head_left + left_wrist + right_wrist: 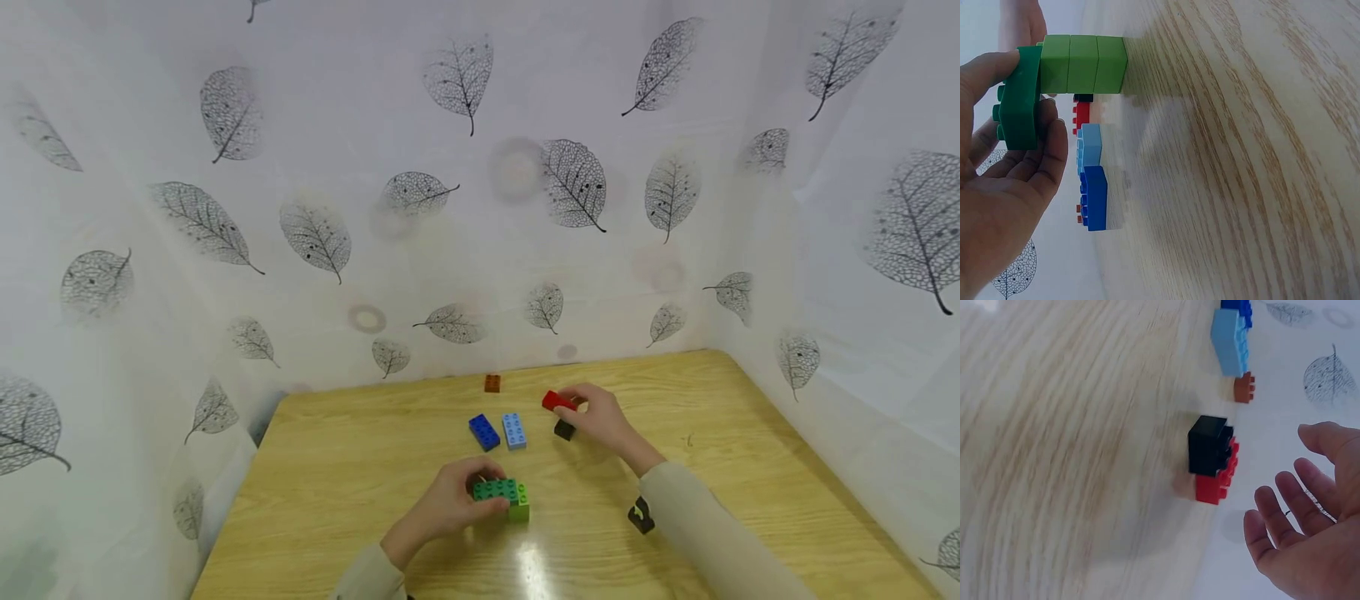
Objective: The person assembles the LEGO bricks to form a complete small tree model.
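My left hand [452,500] pinches a dark green toy building brick [491,490] between thumb and fingers. That brick sits on top of a stack of light green bricks [1083,64], three high, and juts out to its left over the table. My right hand [600,415] hovers by a red brick [557,400] and a black brick [564,430], overlapping the red one in the head view. Its fingers are spread and relaxed in the right wrist view, a gap apart from both bricks. There the black brick stands close in front of the red one.
A blue brick [484,432] and a light blue brick [513,431] lie side by side mid-table. Behind them is a small brown brick [492,383]. A black piece with a light green mark [641,516] lies beside the right sleeve. Leaf-print curtain [450,250] closes the table's back and sides.
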`<state>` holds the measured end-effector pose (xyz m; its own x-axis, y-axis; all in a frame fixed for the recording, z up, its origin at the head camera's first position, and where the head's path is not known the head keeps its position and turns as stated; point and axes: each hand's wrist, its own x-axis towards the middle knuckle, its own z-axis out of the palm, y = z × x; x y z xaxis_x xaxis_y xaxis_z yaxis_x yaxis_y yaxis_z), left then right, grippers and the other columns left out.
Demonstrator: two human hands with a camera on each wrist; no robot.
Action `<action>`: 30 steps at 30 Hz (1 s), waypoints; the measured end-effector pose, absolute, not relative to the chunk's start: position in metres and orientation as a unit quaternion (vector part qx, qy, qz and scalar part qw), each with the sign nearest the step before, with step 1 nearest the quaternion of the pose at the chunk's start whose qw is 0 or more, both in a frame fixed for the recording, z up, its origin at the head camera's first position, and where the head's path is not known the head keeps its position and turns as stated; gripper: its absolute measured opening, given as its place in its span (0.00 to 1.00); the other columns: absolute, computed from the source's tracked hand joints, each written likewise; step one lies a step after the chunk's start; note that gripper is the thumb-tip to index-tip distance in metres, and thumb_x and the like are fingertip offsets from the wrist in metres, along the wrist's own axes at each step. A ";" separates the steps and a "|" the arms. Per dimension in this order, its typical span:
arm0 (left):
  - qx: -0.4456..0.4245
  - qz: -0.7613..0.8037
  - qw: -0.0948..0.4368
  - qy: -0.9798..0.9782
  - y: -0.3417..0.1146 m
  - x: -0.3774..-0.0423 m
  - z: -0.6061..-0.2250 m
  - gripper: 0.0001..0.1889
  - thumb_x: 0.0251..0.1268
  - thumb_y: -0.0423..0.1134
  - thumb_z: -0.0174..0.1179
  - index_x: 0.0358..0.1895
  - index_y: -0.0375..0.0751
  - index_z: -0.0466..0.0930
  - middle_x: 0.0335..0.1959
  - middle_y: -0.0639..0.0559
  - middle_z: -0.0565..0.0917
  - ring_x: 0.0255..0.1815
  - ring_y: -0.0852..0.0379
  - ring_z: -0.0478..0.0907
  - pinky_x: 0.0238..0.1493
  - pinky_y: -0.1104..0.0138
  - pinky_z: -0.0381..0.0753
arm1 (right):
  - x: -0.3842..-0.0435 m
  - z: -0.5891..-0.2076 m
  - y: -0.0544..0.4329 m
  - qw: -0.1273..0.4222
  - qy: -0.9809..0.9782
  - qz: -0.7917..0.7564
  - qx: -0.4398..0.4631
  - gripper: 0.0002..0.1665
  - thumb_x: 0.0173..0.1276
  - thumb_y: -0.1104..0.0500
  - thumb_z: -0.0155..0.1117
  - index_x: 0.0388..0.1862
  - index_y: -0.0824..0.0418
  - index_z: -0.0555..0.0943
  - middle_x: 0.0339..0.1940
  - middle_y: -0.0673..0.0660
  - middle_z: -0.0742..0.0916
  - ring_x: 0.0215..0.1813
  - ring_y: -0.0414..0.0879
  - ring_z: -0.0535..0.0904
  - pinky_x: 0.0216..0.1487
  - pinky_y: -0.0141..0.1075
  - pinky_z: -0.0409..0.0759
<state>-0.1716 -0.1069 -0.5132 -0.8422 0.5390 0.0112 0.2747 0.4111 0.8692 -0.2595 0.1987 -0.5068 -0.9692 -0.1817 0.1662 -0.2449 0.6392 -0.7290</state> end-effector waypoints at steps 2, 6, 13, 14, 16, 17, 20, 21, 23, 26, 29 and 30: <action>0.246 0.483 0.137 0.829 -0.107 -0.172 -0.513 0.16 0.69 0.49 0.72 0.55 0.52 0.84 0.49 0.58 0.86 0.47 0.63 0.79 0.49 0.71 0.79 | -0.265 -0.511 0.201 0.036 -0.906 0.409 0.105 0.23 0.74 0.55 0.70 0.62 0.66 0.83 0.56 0.65 0.88 0.56 0.60 0.83 0.51 0.49 0.83; 0.247 0.482 0.137 0.829 -0.107 -0.172 -0.514 0.15 0.69 0.50 0.72 0.54 0.54 0.84 0.48 0.58 0.86 0.47 0.60 0.80 0.49 0.70 0.79 | -0.274 -0.518 0.207 0.022 -0.905 0.417 0.083 0.25 0.76 0.55 0.68 0.66 0.65 0.81 0.60 0.65 0.86 0.60 0.61 0.81 0.54 0.51 0.83; 0.247 0.479 0.137 0.831 -0.107 -0.173 -0.514 0.15 0.69 0.50 0.72 0.54 0.54 0.84 0.48 0.58 0.86 0.47 0.62 0.80 0.49 0.70 0.79 | -0.285 -0.526 0.212 0.017 -0.904 0.419 0.084 0.24 0.75 0.57 0.68 0.66 0.68 0.81 0.61 0.67 0.85 0.61 0.64 0.80 0.58 0.55 0.82; 0.247 0.478 0.137 0.831 -0.107 -0.173 -0.513 0.15 0.69 0.50 0.72 0.55 0.53 0.84 0.49 0.58 0.86 0.47 0.62 0.80 0.49 0.70 0.80 | -0.286 -0.527 0.211 0.014 -0.904 0.420 0.081 0.24 0.75 0.57 0.68 0.66 0.68 0.81 0.61 0.67 0.85 0.61 0.63 0.80 0.58 0.55 0.82; 0.245 0.477 0.139 0.832 -0.107 -0.173 -0.513 0.15 0.69 0.50 0.72 0.55 0.54 0.84 0.49 0.58 0.86 0.47 0.62 0.80 0.50 0.70 0.80 | -0.289 -0.529 0.210 0.010 -0.905 0.417 0.080 0.24 0.75 0.57 0.68 0.65 0.68 0.81 0.61 0.67 0.85 0.60 0.62 0.81 0.58 0.54 0.82; 0.245 0.477 0.140 0.833 -0.107 -0.173 -0.512 0.15 0.69 0.50 0.72 0.55 0.54 0.84 0.49 0.59 0.86 0.48 0.61 0.80 0.50 0.70 0.80 | -0.290 -0.530 0.210 0.007 -0.906 0.417 0.076 0.24 0.75 0.57 0.68 0.65 0.68 0.81 0.61 0.67 0.85 0.60 0.61 0.81 0.58 0.53 0.82; 0.244 0.474 0.141 0.834 -0.107 -0.173 -0.513 0.15 0.69 0.50 0.72 0.55 0.55 0.84 0.50 0.59 0.86 0.48 0.60 0.80 0.50 0.70 0.80 | -0.293 -0.533 0.208 0.002 -0.907 0.413 0.074 0.24 0.75 0.58 0.69 0.64 0.69 0.81 0.61 0.67 0.86 0.57 0.59 0.82 0.56 0.51 0.83; 0.243 0.474 0.142 0.834 -0.107 -0.173 -0.513 0.15 0.69 0.50 0.72 0.55 0.55 0.84 0.50 0.59 0.86 0.48 0.60 0.80 0.50 0.70 0.80 | -0.294 -0.535 0.208 0.002 -0.908 0.413 0.074 0.24 0.75 0.58 0.69 0.64 0.69 0.82 0.60 0.68 0.86 0.55 0.58 0.82 0.55 0.50 0.83; 0.242 0.475 0.142 0.834 -0.107 -0.173 -0.513 0.15 0.69 0.50 0.72 0.55 0.55 0.84 0.49 0.59 0.86 0.48 0.60 0.80 0.50 0.70 0.79 | -0.296 -0.537 0.207 -0.001 -0.908 0.412 0.073 0.24 0.74 0.58 0.69 0.63 0.70 0.81 0.58 0.68 0.86 0.54 0.57 0.83 0.54 0.50 0.84; 0.240 0.477 0.144 0.833 -0.107 -0.173 -0.513 0.15 0.69 0.49 0.72 0.55 0.56 0.84 0.49 0.59 0.86 0.48 0.61 0.80 0.50 0.70 0.79 | -0.299 -0.541 0.206 -0.007 -0.910 0.409 0.070 0.24 0.74 0.58 0.70 0.63 0.70 0.82 0.56 0.68 0.87 0.53 0.57 0.83 0.54 0.50 0.84; 0.242 0.478 0.144 0.832 -0.107 -0.172 -0.512 0.14 0.69 0.49 0.71 0.55 0.55 0.84 0.49 0.59 0.86 0.48 0.62 0.80 0.50 0.70 0.79 | -0.301 -0.544 0.206 -0.008 -0.913 0.403 0.069 0.23 0.74 0.58 0.70 0.62 0.70 0.82 0.57 0.68 0.87 0.55 0.58 0.84 0.57 0.52 0.83; 0.242 0.478 0.144 0.832 -0.107 -0.172 -0.512 0.14 0.70 0.49 0.71 0.55 0.55 0.84 0.49 0.59 0.86 0.48 0.62 0.80 0.50 0.70 0.79 | -0.302 -0.545 0.206 -0.008 -0.913 0.402 0.069 0.23 0.74 0.58 0.70 0.62 0.70 0.82 0.57 0.68 0.87 0.55 0.58 0.84 0.58 0.52 0.83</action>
<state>-0.1716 -0.1072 -0.5119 -0.8419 0.5396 -0.0083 0.2643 0.4256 0.8654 -0.3020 0.2059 -0.5445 -0.9904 -0.1318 0.0405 -0.1189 0.6671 -0.7355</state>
